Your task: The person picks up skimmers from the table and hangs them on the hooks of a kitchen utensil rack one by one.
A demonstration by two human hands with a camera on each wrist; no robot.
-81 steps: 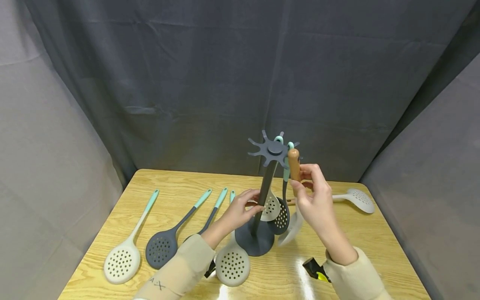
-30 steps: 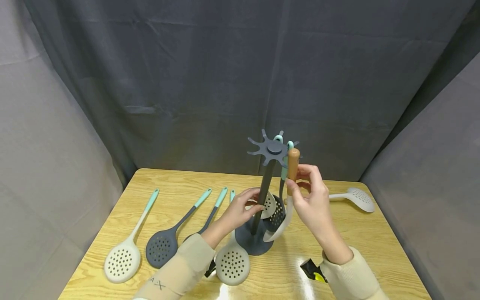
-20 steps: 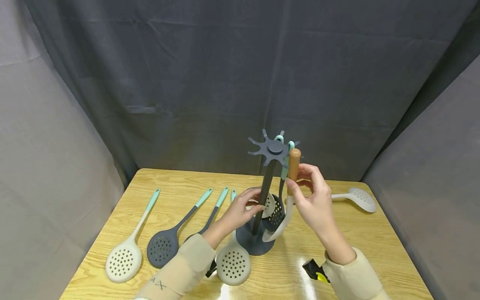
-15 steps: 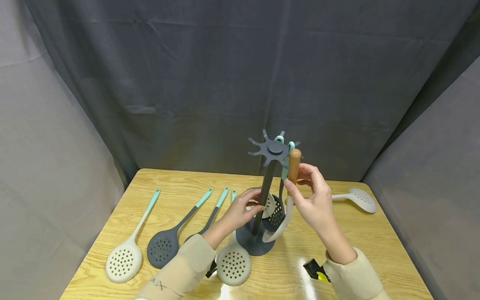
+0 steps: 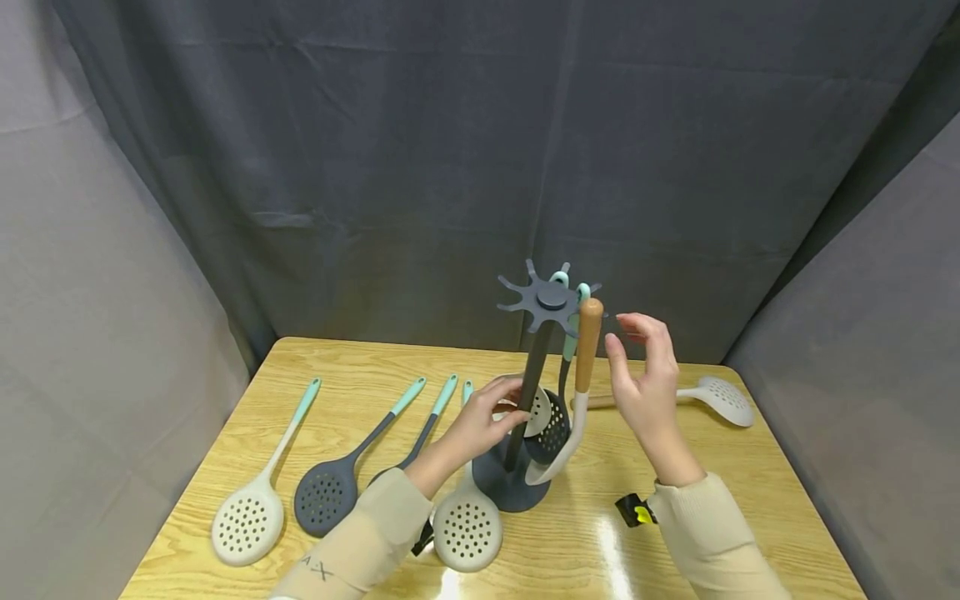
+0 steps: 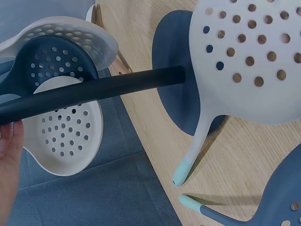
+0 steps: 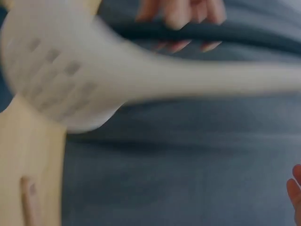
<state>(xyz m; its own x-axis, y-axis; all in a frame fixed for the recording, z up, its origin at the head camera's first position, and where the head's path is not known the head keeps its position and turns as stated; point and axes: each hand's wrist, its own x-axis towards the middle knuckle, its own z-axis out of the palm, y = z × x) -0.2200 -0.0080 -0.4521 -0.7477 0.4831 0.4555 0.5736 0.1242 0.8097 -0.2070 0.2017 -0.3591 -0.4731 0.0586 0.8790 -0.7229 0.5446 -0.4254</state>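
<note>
A dark grey utensil stand (image 5: pixel 534 367) with a star-shaped hook top stands tilted near the table's middle. My left hand (image 5: pixel 483 417) holds its pole between thumb and fingers. Hanging on the stand's right side is a white skimmer with a wooden handle (image 5: pixel 588 346); its perforated head (image 7: pixel 61 80) shows blurred in the right wrist view. Behind it hang a dark skimmer (image 5: pixel 551 433) and a pale one (image 6: pixel 70 136), both with mint handle ends. My right hand (image 5: pixel 648 383) is apart from the wooden handle, thumb and fingers spread, holding nothing.
On the wooden table (image 5: pixel 585 550) lie a pale skimmer (image 5: pixel 246 527), a dark skimmer (image 5: pixel 325 498), another dark-shafted utensil (image 5: pixel 423 433) and a pale skimmer (image 5: pixel 467 533) by the stand's base. A wooden-handled white skimmer (image 5: pixel 726 400) lies at right. Dark curtain (image 5: pixel 420 208) hangs behind.
The wooden-handled skimmer's head swung left toward the stand, then stayed. My right hand has let go of its handle and moved right. The left hand keeps its hold on the pole.
</note>
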